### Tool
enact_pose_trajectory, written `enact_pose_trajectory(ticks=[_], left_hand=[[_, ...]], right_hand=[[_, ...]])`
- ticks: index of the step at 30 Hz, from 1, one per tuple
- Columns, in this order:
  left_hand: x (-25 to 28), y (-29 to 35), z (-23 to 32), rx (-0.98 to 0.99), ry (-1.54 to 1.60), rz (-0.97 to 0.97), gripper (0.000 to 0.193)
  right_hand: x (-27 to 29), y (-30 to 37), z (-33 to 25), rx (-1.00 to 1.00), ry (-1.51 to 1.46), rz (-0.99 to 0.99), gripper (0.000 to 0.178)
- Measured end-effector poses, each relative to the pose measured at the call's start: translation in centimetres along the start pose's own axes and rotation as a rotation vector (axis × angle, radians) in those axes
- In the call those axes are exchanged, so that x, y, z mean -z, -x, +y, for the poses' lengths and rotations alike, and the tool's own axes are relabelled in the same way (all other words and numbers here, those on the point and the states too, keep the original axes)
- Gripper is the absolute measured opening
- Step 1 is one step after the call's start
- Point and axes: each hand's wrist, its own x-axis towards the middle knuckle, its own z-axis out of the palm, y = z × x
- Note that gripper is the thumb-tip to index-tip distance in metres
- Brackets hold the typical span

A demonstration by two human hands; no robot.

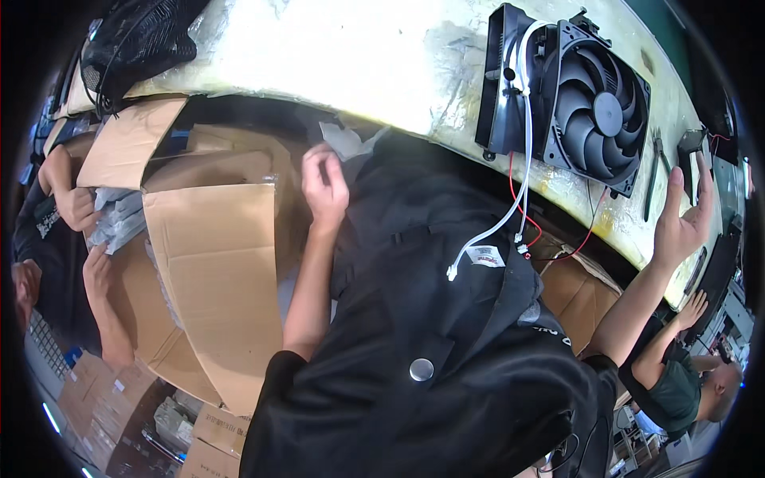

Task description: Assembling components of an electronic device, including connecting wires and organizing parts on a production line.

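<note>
My left hand (325,190) is raised between an open cardboard box and my lap, its fingers loosely curled and the thumb apart. Just beyond its fingertips is a crumpled whitish plastic scrap (347,142) below the table edge; I see no grip on it. My right hand (685,219) is over the table's right edge with fingers spread, holding nothing. Nearest to it is a black cooling fan (607,114) in a square frame, fixed to a black housing (502,88). White cables (488,233) with plugs hang from this unit onto my black clothing, alongside thin red wires (538,239).
Black-handled pliers (653,179) lie right of the fan on the film-covered table (335,52). A black mesh item (143,48) sits far left. At left, a co-worker's hands (78,209) hold grey plastic wrap at the cardboard box (211,255). Another person (677,390) sits at right.
</note>
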Motion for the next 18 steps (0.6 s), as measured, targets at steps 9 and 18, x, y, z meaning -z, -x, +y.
enact_pose_trajectory(ticks=[9,18], left_hand=[[-0.7,-5.8,1.8,0.250,0.213,-0.337,0.010],[1.0,-7.4,1.1,0.703,-0.117,-0.924,0.028]], right_hand=[[-0.1,-0.2,-1.0,0.095,-0.028,-0.062,0.036],[0.2,0.6,-1.7,0.025,-0.085,-0.116,0.033]])
